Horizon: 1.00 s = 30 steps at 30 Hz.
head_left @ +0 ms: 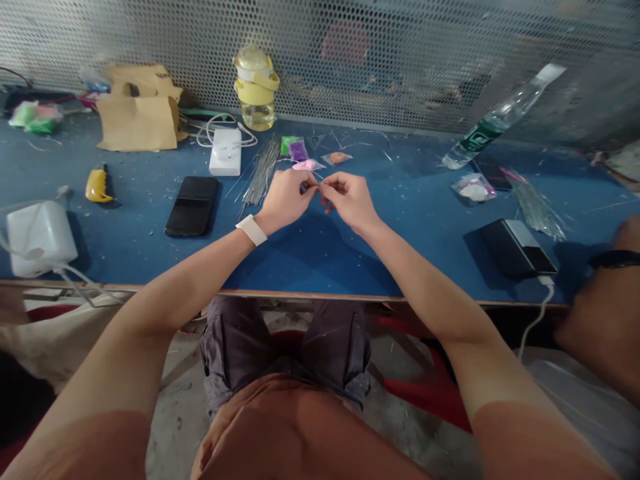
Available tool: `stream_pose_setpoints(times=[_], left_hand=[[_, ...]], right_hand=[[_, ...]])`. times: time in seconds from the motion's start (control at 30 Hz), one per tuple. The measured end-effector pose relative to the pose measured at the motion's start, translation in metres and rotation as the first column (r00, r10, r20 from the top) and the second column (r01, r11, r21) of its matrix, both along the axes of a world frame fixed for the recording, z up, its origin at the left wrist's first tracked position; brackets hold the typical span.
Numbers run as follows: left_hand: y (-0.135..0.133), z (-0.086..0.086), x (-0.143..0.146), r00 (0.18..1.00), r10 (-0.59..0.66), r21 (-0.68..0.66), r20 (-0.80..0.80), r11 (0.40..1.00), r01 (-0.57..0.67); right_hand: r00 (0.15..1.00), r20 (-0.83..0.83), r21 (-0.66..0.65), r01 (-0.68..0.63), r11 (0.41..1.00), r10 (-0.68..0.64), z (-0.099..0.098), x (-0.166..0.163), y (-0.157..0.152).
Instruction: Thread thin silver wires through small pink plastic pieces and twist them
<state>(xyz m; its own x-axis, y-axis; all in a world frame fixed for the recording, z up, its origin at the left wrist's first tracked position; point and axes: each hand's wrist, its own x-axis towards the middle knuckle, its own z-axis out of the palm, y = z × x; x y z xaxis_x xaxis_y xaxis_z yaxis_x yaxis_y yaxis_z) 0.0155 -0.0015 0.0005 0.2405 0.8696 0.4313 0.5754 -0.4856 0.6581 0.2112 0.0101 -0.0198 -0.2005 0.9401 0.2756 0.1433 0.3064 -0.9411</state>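
Thin wire (318, 176) is between the two hands, just above the blue bench (310, 270). The grip of the left hand (290, 197) is pinched together on it, thumb against finger, and the right hand (351, 200) pinches it also, with fingertips very near to the left ones. The exact end of this wire is too small to see. Beside the left hand lies a bundle of metal wires (263, 175). Behind the hands are a pink packet (306, 165), a purple packet (297, 149) and an orange packet (337, 158). Black phone (193, 207) lies farther left.
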Motion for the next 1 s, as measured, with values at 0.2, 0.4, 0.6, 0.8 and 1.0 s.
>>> stream_pose_setpoints(times=[0.2,0.4,0.6,0.8,1.0], left_hand=[[0.000,0.005,-0.003,0.997,-0.015,-0.044,0.078,0.999,0.018],[0.003,0.003,-0.005,0.973,-0.075,-0.146,0.220,0.983,0.109],[0.003,0.006,-0.008,0.877,-0.178,-0.240,0.446,0.920,0.309],[0.002,0.010,-0.008,0.837,-0.170,-0.284,0.521,0.890,0.357],[0.002,0.011,-0.009,0.824,-0.171,-0.291,0.539,0.881,0.373]], right_hand=[[0.988,0.141,0.121,-0.071,0.990,0.054,0.000,0.005,0.001],[0.964,0.264,0.261,-0.078,0.962,0.007,0.003,0.010,0.000],[0.947,0.321,0.370,-0.110,0.922,-0.016,0.010,0.016,-0.002],[0.987,0.141,0.244,-0.114,0.963,0.081,0.013,0.012,-0.002],[0.989,0.020,0.149,-0.151,0.977,0.149,0.013,0.009,0.001]])
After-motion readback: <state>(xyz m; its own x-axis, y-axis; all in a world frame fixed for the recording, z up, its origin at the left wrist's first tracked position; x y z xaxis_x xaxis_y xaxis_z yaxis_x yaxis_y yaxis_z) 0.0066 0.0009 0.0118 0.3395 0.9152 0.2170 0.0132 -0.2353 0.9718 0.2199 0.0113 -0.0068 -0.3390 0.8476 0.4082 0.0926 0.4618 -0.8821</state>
